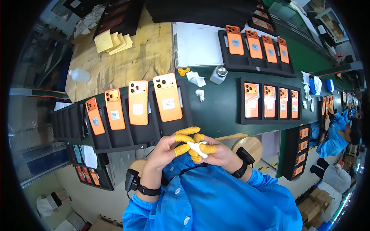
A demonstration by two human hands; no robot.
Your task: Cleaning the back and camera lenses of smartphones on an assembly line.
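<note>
Yellow finger cots cover the fingertips of both my hands, which meet in front of my chest just off the bench edge. A crumpled white wipe (pixel 197 148) is pinched between them. My right hand (pixel 218 151) is closed on it, thumb across the front. Fingers of my left hand (pixel 163 149) press against the wipe's other side, with the upper ones stretched over it. Closest to my left hand is a black compartmented tray (pixel 152 135) with several orange phones (pixel 168 98) leaning upright in it, camera bumps up and white labels on their backs.
A second black tray (pixel 260 68) of orange phones stands far right, a flatter one (pixel 269 120) below it. Between lie a metal-topped bottle (pixel 219 74), white wipes (pixel 196 79) and yellow finger cots (pixel 184 71). A white plastic bottle (pixel 79 75) stands left. Wooden stools (pixel 248 148) sit under the bench.
</note>
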